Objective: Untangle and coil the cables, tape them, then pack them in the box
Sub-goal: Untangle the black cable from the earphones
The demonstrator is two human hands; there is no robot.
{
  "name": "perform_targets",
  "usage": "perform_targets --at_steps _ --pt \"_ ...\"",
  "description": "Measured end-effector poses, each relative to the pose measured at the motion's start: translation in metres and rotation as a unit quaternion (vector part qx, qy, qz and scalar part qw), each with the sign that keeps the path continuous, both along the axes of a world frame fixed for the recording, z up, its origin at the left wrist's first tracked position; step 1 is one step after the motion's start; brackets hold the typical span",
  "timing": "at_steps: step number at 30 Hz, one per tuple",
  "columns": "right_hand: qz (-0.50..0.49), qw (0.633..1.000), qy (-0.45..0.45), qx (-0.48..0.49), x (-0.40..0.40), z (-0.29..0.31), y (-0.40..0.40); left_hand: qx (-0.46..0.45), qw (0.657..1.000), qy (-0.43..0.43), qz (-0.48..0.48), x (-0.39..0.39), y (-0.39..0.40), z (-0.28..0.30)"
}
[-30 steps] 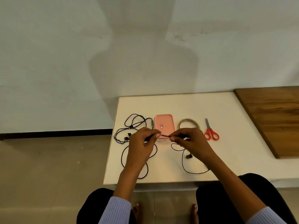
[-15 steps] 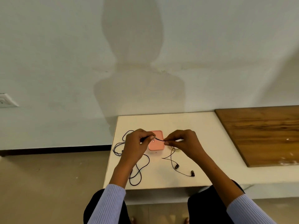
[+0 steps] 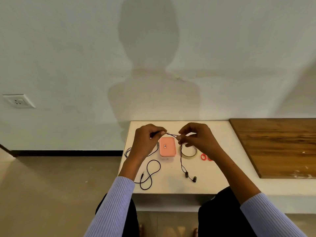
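Note:
My left hand and my right hand are raised over the white table, and both pinch one black earphone cable drawn taut between them. From my right hand the cable hangs down to two earbuds on the table. More black cable loops on the left and ends in a jack plug. The closed pink box lies beneath my hands. A tape roll sits to its right, partly behind my right hand.
The red scissors handles show beside my right forearm; the blades are hidden. A wooden board covers the table's right side. The wall stands just behind the table, with a socket far left. My knees are under the front edge.
Both hands have lifted the cable off the table and moved apart. The earbuds now hang below my right hand. The view has tilted up.

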State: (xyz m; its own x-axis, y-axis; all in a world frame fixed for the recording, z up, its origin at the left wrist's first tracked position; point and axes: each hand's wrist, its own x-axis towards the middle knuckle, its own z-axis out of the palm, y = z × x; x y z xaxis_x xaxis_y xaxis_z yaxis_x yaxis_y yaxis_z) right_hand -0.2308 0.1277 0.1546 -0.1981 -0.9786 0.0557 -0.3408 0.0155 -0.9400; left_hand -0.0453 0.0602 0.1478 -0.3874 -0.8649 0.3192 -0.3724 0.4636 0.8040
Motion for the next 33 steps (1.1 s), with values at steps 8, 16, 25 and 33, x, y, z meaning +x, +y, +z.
perform_targets --at_steps 8,16,25,33 --pt "0.079 0.997 0.002 0.021 0.008 -0.006 -0.001 0.030 0.999 0.011 0.001 -0.003 0.000 -0.003" --pt "0.041 0.988 -0.118 0.094 0.006 -0.011 0.005 0.042 0.997 0.063 0.019 0.005 -0.008 -0.003" --pt "0.066 0.995 -0.037 0.059 0.015 -0.008 0.003 0.045 0.998 0.049 -0.022 -0.001 -0.005 -0.002" --pt "0.072 0.992 -0.076 0.065 0.012 -0.007 0.003 0.041 0.997 0.061 -0.036 0.002 -0.007 0.002"
